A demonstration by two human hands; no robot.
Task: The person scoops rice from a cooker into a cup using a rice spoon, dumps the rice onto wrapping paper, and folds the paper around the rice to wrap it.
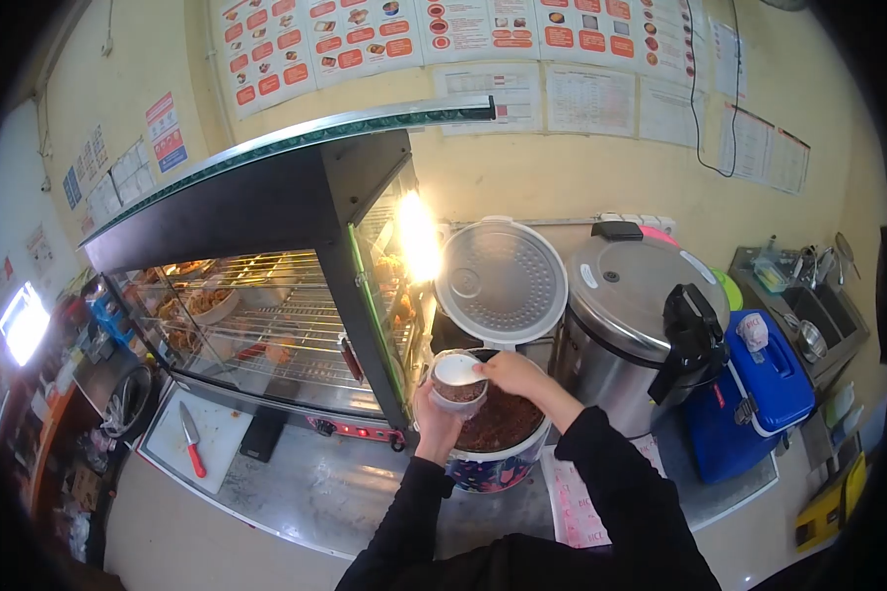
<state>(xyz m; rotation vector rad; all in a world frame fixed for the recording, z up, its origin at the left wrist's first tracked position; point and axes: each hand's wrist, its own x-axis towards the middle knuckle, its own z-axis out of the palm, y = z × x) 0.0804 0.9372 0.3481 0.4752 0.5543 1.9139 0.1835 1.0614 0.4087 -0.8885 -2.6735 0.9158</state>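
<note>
Cup (455, 402), one: clasped in left hand (438, 426) above open pot (494, 475), brown food (460, 390) inside. Scoop (456, 369), one: pinched by right hand (515, 376) at cup's mouth. Filling apparently under way; plenty left in pot.

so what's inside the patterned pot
Dark brown, grainy food shows in the patterned pot; the right hand and cup hide part, and anything below the surface is covered.

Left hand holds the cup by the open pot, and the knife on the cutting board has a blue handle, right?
Not quite: the knife on the cutting board has a red handle, as the head view shows. The left hand does hold the cup by the open pot.
</note>
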